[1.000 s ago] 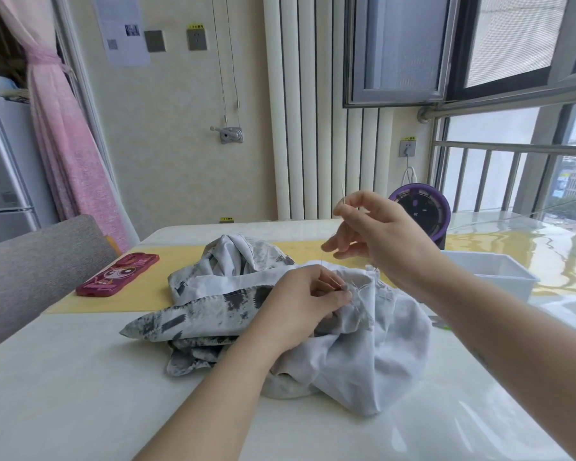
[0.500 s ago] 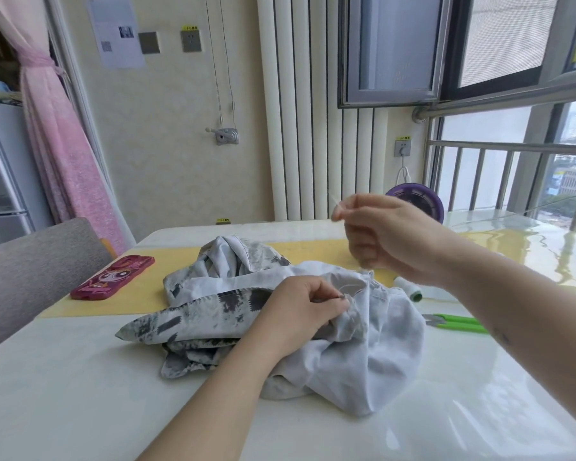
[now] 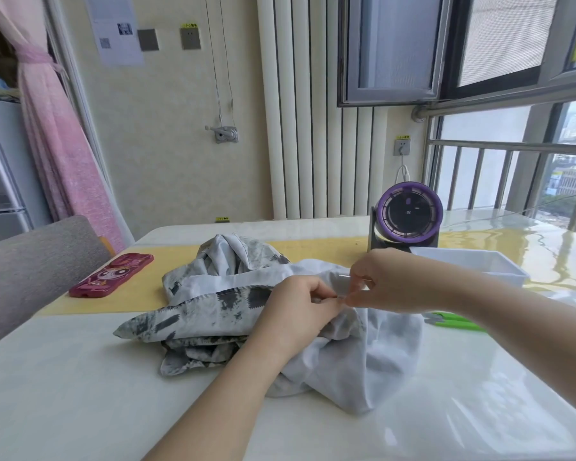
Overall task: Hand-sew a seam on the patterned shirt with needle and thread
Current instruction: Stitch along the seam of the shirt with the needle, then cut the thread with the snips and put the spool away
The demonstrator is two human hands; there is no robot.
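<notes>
My left hand [image 3: 296, 311] pinches the shirt [image 3: 213, 307] fold to steady the seam; my right hand [image 3: 393, 284] pinches the needle [image 3: 352, 278] just beside it.

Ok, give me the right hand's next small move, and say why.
Probably push the needle into the fold for another stitch. The right hand pinches it low at the seam, and the left hand pinches the patterned shirt right beside it, fingertips nearly touching.

A single head-worn wide-angle view looks forward and down, seemingly close, over the table [image 3: 80, 377] toward the window wall.
</notes>
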